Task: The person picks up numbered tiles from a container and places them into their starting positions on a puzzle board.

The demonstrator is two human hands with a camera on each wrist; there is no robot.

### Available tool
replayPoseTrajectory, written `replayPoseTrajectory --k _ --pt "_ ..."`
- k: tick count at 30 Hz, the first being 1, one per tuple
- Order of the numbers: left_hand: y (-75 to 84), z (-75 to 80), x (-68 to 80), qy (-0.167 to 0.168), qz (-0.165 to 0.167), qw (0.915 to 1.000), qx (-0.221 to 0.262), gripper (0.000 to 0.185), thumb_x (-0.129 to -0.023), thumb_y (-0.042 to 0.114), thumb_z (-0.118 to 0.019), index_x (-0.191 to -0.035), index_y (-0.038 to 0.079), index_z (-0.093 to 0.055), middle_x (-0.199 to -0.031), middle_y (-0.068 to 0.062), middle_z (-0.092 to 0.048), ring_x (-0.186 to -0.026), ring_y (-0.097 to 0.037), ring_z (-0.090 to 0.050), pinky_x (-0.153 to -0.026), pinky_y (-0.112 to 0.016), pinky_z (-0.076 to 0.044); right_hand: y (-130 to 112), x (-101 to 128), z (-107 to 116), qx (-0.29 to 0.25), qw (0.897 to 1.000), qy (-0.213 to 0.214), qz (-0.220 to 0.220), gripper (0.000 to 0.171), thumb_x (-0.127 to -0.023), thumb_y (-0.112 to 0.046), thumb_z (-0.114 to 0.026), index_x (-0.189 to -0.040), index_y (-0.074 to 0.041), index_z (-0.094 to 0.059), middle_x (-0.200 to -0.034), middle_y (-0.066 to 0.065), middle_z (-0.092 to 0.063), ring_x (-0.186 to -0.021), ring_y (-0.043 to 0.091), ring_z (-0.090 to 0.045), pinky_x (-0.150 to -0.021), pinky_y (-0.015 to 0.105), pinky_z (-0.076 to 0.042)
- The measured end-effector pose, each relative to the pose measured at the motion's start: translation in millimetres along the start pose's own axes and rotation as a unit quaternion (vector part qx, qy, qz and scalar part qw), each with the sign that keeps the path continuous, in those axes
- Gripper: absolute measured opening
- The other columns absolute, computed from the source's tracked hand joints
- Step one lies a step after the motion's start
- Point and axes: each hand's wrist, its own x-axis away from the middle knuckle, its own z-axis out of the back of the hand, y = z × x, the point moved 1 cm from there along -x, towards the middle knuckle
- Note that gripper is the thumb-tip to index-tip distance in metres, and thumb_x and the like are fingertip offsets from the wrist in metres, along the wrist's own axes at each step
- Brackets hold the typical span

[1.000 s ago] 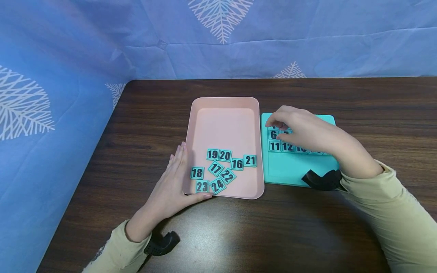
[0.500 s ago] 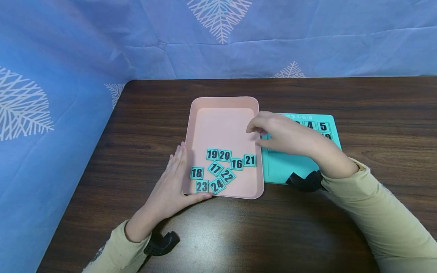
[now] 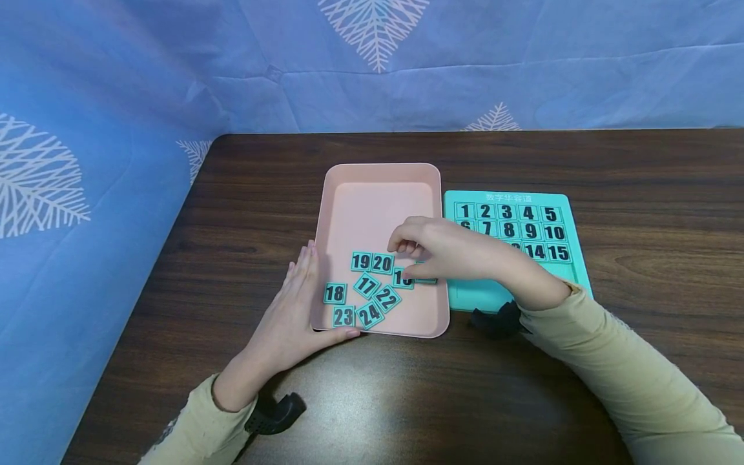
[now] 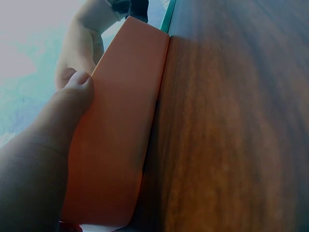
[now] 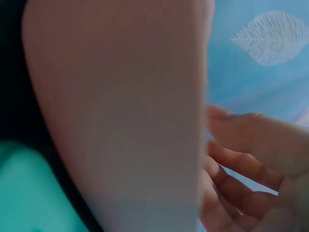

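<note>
My left hand [image 3: 287, 316] lies along the left side and near left corner of a pink tray [image 3: 380, 177], fingers fairly straight. In the left wrist view its thumb [image 4: 79, 82] rests on the tray's rim. Over the tray's right half hovers my right hand [image 3: 447, 253], thumb and index finger apart, with nothing seen between them. Just below its fingers is number tile 16 [image 3: 400, 281], partly covered by the thumb. Tile 21 [image 3: 427, 281] is mostly hidden under the hand. Tiles 20 [image 3: 382, 263], 19 [image 3: 361, 261] and 17 [image 3: 367, 285] lie to its left.
A turquoise number board [image 3: 514, 271] stands right of the tray, with rows of tiles up to 15 set in its upper part. Tiles 18 [image 3: 334, 293], 22 [image 3: 387, 298], 23 [image 3: 343, 316] and 24 [image 3: 370, 315] lie loose in the tray. Dark wooden table [image 3: 465, 400] surrounds both.
My right hand has moved left from above the number board, across the tray's right rim, to just above tile 16. My left hand and the loose tiles have stayed put.
</note>
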Motion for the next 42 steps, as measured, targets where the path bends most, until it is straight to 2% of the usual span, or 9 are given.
replayPoseTrajectory --k 7,16,24,38,42 --pt "-0.2 -0.4 0.0 -0.003 0.003 1.0000 0.001 0.126 -0.070 0.078 -0.061 -0.153 0.011 0.006 -0.160 -0.008 0.003 -0.145 -0.015 0.006 -0.117 -0.043 -0.009 0 -5 -13 -0.009 0.999 -0.029 -0.019 0.028 -0.077 -0.007 -0.078 -0.100 -0.005 -0.064 -0.087 0.006 -0.053 -0.080 0.020 -0.050 -0.067 0.030 -0.046" --pt "0.1 -0.6 0.6 -0.001 0.004 1.0000 0.005 0.126 -0.069 0.078 -0.061 -0.153 0.012 0.007 -0.160 -0.007 0.003 -0.145 -0.015 0.006 -0.117 -0.042 -0.009 1 -10 -24 0.028 0.998 -0.043 -0.038 0.034 -0.071 -0.006 -0.083 -0.101 -0.004 -0.067 -0.085 0.003 -0.055 -0.077 0.019 -0.048 -0.062 0.028 -0.045" --pt "0.0 -0.4 0.7 0.001 0.003 1.0000 0.006 0.126 -0.069 0.077 -0.062 -0.153 0.012 0.006 -0.160 -0.008 0.002 -0.145 -0.017 0.004 -0.117 -0.043 -0.009 0 -10 -26 0.044 0.998 -0.040 -0.033 0.033 -0.072 -0.003 -0.081 -0.101 -0.002 -0.067 -0.086 0.004 -0.056 -0.077 0.018 -0.047 -0.063 0.028 -0.045" --pt "0.5 0.0 0.5 -0.001 0.001 1.0000 0.002 0.126 -0.069 0.077 -0.062 -0.153 0.011 0.005 -0.160 -0.009 0.003 -0.145 -0.018 0.004 -0.117 -0.043 -0.009 -1 -11 -30 0.062 0.995 -0.039 -0.060 0.040 -0.071 -0.005 -0.083 -0.106 -0.002 -0.065 -0.097 0.007 -0.060 -0.083 0.020 -0.050 -0.067 0.027 -0.048" --pt "1.1 0.2 0.7 -0.005 0.004 1.0000 0.003 0.126 -0.070 0.077 -0.061 -0.152 0.011 0.006 -0.160 -0.008 0.003 -0.145 -0.016 0.005 -0.117 -0.043 -0.008 -1 -11 -31 0.061 0.996 -0.041 -0.056 0.038 -0.072 -0.004 -0.082 -0.106 -0.001 -0.065 -0.097 0.008 -0.061 -0.083 0.019 -0.051 -0.068 0.027 -0.049"
